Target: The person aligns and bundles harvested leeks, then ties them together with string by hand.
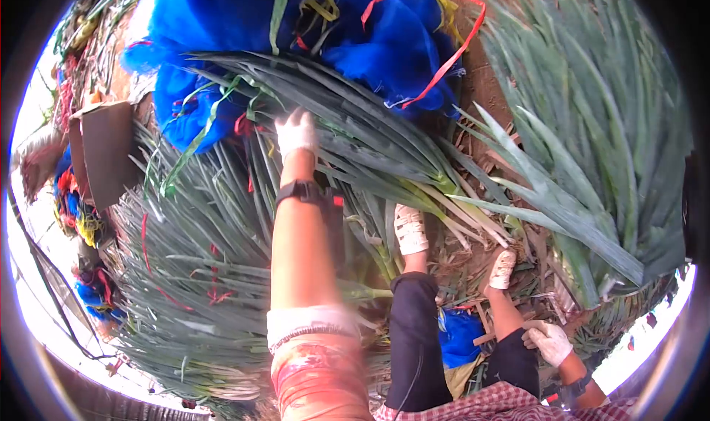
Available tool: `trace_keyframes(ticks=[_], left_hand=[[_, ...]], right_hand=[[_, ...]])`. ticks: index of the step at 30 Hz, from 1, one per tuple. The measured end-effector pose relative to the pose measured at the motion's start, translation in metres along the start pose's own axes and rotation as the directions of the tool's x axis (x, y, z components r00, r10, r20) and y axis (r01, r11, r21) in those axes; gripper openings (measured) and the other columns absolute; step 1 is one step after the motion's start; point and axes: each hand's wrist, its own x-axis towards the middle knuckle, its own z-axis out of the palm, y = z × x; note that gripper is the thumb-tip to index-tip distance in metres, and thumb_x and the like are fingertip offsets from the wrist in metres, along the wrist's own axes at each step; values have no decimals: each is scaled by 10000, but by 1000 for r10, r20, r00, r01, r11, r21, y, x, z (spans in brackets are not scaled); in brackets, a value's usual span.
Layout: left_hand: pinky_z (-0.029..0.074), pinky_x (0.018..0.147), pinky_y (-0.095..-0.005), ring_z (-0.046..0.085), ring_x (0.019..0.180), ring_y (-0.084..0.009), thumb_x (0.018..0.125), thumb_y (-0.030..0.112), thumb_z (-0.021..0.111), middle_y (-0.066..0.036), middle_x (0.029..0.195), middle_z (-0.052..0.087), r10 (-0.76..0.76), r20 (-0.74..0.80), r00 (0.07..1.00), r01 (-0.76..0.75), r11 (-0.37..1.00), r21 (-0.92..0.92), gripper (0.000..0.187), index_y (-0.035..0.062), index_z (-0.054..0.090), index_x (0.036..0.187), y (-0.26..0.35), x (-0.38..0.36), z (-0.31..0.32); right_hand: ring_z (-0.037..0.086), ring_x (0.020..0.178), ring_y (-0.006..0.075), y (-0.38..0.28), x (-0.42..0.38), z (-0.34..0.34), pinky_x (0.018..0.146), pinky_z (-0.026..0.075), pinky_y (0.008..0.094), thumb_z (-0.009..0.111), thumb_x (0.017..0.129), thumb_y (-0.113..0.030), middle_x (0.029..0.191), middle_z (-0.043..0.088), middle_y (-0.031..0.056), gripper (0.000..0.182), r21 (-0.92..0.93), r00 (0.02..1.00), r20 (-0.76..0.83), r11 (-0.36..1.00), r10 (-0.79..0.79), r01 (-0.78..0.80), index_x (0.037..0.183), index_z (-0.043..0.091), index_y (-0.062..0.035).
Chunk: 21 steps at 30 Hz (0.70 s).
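Note:
My left hand (297, 132), in a white glove, reaches forward to the leaf side of a bundle of large green onions (370, 125). Its fingers are curled against the leaves beside green ribbons (214, 118); whatever lies within the fingers is hidden. The bundle's pale root ends point toward my feet. My right hand (549, 342), also gloved in white, rests closed by my bent knee (514, 365), with nothing visible in it. A red ribbon (250, 177) hangs among the leaves just behind my left hand.
Blue netting (214, 21) lies ahead, with a red strap (451, 66) across it. Big heaps of green onions (592, 125) rise at right and at left (200, 273). A cardboard piece (111, 155) stands at left. Blue material (458, 337) lies between my legs.

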Motion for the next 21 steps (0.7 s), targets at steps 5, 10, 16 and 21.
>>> trace_keyframes(ticks=[5,10,16,21], left_hand=[[529,664,-315,595,858,-221,873,218,535,-81,1207,460,-259,194,946,310,899,-310,341,115,552,1197,7,34,2],[509,648,-295,583,754,-149,892,196,539,-26,875,597,-339,275,900,412,452,-791,237,64,548,1090,75,-33,-45],[464,613,-279,577,685,-150,781,197,584,-61,737,571,36,659,751,253,907,-337,171,27,573,800,182,-233,-151],[463,749,-321,576,797,-187,875,268,541,-80,836,578,227,943,242,397,864,-310,248,49,529,992,219,-345,-186]], right_hand=[[605,756,165,1,28,12,693,501,277,447,914,-127,864,619,123,244,92,996,-9,992,86,-85,1057,543,45],[614,762,175,-12,34,28,685,498,294,455,909,-142,860,626,117,229,5,996,31,997,81,-81,1026,572,16],[555,1028,268,-133,14,58,894,435,369,471,921,-284,1158,563,142,418,298,891,129,874,-436,384,1220,468,7],[581,954,217,-186,-19,123,844,458,332,527,888,-381,1058,587,163,601,554,625,707,809,-330,-199,1291,391,44]])
